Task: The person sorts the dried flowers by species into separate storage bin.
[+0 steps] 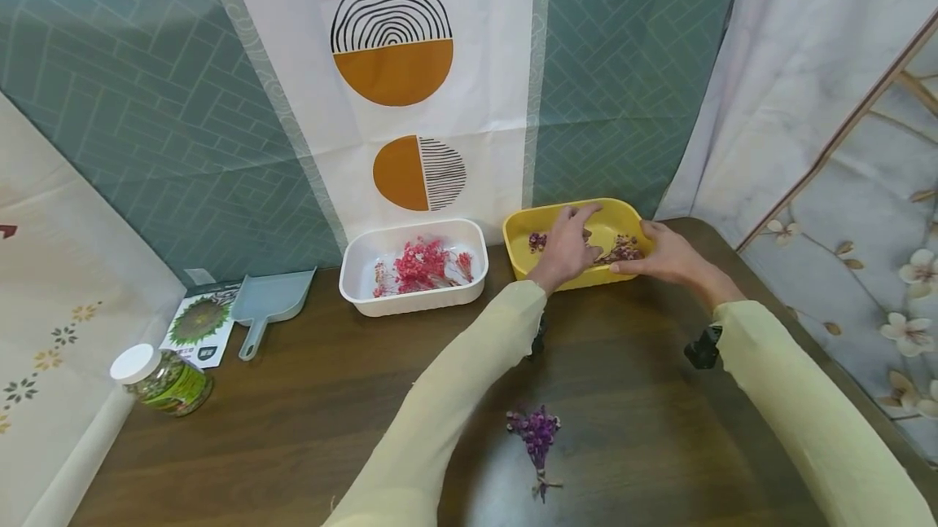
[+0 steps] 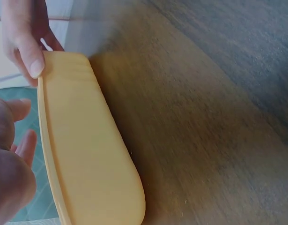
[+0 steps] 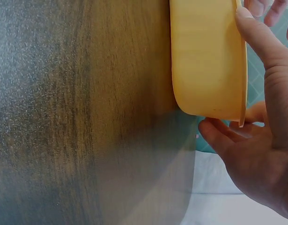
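A yellow plastic basket (image 1: 518,235) stands at the back right of the table, with small bunches of dried purple flowers (image 1: 623,249) inside. My right hand (image 1: 670,254) grips its right end, thumb on the near rim and fingers around the end wall, as the right wrist view also shows. My left hand (image 1: 567,246) reaches over the basket's near rim, fingers spread and loosely bent above the flowers. In the left wrist view no object shows between the left hand's thumb and fingers. Nearer the front lies a tied bunch of dried purple flowers (image 1: 537,433).
A white basket (image 1: 359,309) with pink dried flowers (image 1: 422,263) stands left of the yellow one. Farther left are a grey-blue dustpan (image 1: 273,297), a card with a green round picture (image 1: 199,322) and a white-lidded jar (image 1: 164,380). Curtains hang behind the table.
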`<state>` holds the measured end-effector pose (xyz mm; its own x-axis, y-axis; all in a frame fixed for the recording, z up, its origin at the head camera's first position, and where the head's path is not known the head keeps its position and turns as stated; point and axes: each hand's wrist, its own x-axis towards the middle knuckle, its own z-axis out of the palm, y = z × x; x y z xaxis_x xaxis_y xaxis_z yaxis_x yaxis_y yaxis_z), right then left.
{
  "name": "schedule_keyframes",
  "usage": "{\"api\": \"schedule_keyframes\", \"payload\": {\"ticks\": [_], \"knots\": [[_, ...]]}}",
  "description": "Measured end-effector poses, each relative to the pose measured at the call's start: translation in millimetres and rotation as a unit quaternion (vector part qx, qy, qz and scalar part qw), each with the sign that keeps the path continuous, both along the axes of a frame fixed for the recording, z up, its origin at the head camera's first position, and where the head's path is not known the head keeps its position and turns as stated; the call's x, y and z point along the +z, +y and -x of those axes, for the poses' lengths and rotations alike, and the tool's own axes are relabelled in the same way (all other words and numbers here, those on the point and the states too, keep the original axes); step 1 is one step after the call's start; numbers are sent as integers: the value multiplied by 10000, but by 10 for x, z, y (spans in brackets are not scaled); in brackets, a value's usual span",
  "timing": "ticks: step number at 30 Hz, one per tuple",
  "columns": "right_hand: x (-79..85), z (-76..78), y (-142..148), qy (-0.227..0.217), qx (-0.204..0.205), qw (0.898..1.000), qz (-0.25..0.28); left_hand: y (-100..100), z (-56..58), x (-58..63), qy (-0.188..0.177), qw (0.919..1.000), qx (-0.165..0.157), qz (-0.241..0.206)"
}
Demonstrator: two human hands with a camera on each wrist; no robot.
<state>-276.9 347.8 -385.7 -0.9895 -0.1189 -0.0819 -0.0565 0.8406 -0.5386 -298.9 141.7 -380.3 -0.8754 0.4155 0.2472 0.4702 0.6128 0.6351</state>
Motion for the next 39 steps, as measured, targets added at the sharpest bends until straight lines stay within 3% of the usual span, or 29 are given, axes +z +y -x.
{"api": "schedule_keyframes", "payload": {"ticks": [8, 16, 22, 30, 39], "knots": [[12, -8, -37, 30, 72, 9999, -92, -137, -100, 35, 118, 9990, -263, -345], [27, -18, -45, 106, 63, 9999, -64, -327, -309, 82, 65, 9941, -451, -982], [39, -20, -32, 102, 58, 9999, -59, -525, -541, 88, -106, 9881, -621, -1406], [39, -44, -25, -10, 17, 9998, -173, -778, -917, 26, -421, 9849, -682, -1537], [30, -42, -19, 4, -26, 9998, -177, -1100, -1317, -105, -190, 9874, -445, -1507]]}}
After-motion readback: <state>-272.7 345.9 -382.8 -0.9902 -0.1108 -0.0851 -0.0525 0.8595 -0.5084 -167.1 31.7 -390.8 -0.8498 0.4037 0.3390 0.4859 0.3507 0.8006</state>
